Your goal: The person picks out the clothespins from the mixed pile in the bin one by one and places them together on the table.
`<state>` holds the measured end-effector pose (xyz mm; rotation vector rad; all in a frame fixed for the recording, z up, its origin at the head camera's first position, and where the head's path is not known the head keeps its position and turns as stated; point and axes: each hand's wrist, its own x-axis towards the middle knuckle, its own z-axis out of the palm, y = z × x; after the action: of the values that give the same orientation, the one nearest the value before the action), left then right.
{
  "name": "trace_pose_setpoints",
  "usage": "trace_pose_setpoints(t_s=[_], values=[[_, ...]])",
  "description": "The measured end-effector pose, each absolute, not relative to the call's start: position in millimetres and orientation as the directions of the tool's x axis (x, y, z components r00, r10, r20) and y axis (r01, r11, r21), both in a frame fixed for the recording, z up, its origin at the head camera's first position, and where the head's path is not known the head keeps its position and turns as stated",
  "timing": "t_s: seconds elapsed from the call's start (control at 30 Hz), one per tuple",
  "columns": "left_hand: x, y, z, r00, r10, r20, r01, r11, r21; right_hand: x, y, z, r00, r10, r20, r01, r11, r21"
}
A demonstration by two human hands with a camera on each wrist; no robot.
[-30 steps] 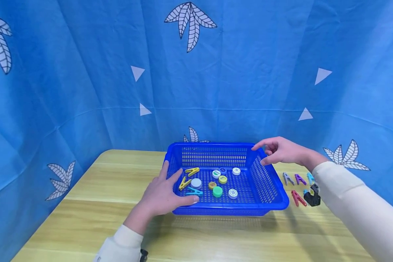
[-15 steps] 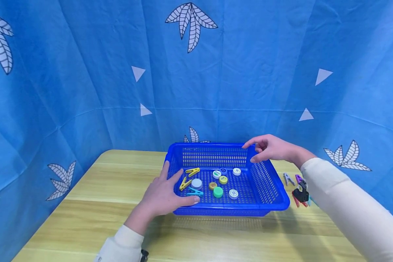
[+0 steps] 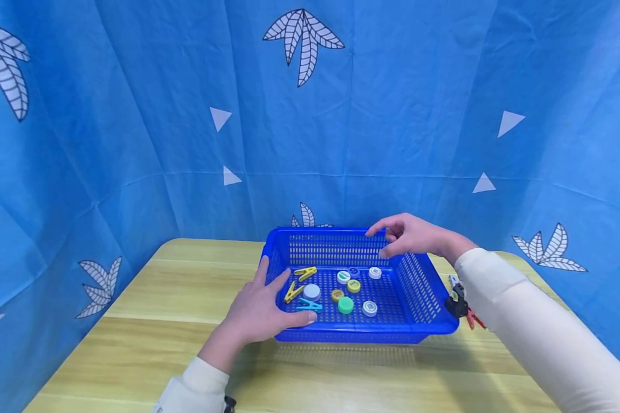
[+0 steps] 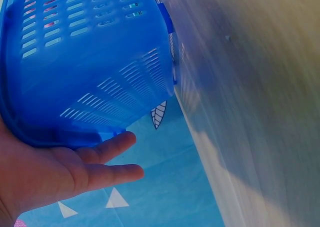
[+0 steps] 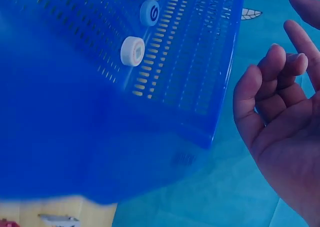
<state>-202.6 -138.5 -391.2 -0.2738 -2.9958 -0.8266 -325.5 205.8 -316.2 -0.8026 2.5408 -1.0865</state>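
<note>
A blue plastic basket (image 3: 364, 329) with slotted walls stands on the table. My left hand (image 3: 255, 310) rests at its front left corner, fingers spread along the left rim and thumb at the front rim. In the left wrist view, two fingers of this hand extend straight beside the basket wall (image 4: 95, 67). My right hand (image 3: 413, 234) hovers over the back right of the basket, loosely bent and holding nothing. Inside lie two yellow clothespins (image 3: 293, 292), a teal clothespin (image 3: 310, 305) and several bottle caps, among them a green cap (image 3: 345, 305) and a white cap (image 3: 375, 273).
Right of the basket, a red clothespin (image 3: 475, 319) lies on the wooden table (image 3: 150, 310), partly hidden by the right sleeve and a black wrist camera (image 3: 457, 304). A grey clothespin (image 5: 59, 220) shows in the right wrist view. A blue patterned curtain (image 3: 392, 115) hangs behind.
My right hand has moved left over the basket, its sleeve now covering more of the clothespins at the right. My left hand and the basket's contents have stayed in place.
</note>
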Motion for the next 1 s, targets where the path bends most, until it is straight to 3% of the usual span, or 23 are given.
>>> trace_pose_setpoints(t_s=[0.47,1.0], values=[[-204.9,-138.9,-391.3,-0.983,0.172,0.065,0.182,0.851,0.493,-335.2,180.9,-335.5,-0.781,-0.624,0.013,-0.404,0.489,-0.773],[-205.6,-140.9,-391.8,-0.986,0.158,0.054,0.163,0.846,0.507,-344.7,163.8,-361.3,-0.826,-0.564,-0.021,-0.283,0.446,-0.849]])
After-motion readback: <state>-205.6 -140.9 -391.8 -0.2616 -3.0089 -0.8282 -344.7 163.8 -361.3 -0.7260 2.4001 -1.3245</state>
